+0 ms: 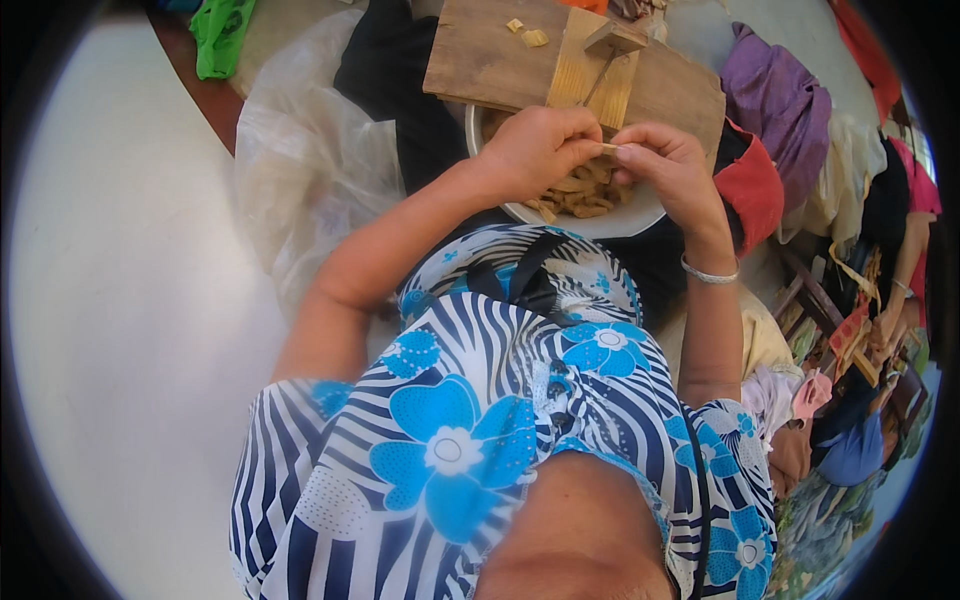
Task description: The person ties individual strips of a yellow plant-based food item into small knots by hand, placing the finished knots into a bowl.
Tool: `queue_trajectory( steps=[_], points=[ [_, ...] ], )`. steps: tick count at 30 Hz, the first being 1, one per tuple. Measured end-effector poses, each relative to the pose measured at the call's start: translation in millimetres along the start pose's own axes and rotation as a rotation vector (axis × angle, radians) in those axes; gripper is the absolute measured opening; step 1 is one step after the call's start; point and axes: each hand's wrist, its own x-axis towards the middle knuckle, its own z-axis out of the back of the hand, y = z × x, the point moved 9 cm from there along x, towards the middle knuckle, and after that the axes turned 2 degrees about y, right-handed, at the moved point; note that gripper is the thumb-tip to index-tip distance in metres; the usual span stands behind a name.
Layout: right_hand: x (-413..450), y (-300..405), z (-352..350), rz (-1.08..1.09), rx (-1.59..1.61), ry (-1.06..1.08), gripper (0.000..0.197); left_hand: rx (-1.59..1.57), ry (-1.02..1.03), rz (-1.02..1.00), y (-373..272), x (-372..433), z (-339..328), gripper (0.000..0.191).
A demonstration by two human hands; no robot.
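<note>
My left hand (536,150) and my right hand (667,161) meet above a white basin (626,223). Between them they pinch a small yellowish piece (608,149), one end in each set of fingertips. Many similar short, curled pieces (581,195) lie in the basin, which sits by my lap. Across its far side rests a brown wooden board (495,56). A paler wood strip (574,60) crosses the board's middle, carrying a small wooden block (616,37) with a thin metal rod (600,79). Two cut pieces (534,37) lie on the board's left part.
Clear plastic sheeting (315,165) and black fabric (386,90) lie to the left, with a green plastic bag (221,37) beyond. Purple cloth (780,105) and red cloth (750,187) are close on the right. Farther right, another person's arm (904,270) reaches among wooden items.
</note>
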Motion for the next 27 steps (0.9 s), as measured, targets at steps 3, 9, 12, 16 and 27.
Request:
queue_trajectory(
  steps=[3, 9, 12, 16, 27],
  points=[
    [0.4, 0.8, 4.0, 0.027, 0.053, -0.070, 0.016, -0.180, 0.094, 0.106, 10.5, 3.5, 2.2, 0.015],
    [10.6, 14.4, 17.8, 0.200, 0.109, -0.366, 0.013, -0.248, 0.088, 0.151, 33.6, 25.2, 30.1, 0.015],
    [17.5, 11.8, 23.2, 0.247, 0.077, -0.422, 0.013, -0.273, 0.072, 0.140, 36.1, 31.5, 37.2, 0.015],
    [28.5, -12.0, 37.3, 0.165, 0.039, -0.544, 0.012, -0.202, 0.015, 0.269, 46.4, 41.4, 37.7, 0.018],
    [-14.7, 75.9, -21.4, 0.794, -0.971, -0.725, 0.011, -0.032, -0.122, 0.184, 44.3, 13.9, 41.1, 0.018]
  ],
)
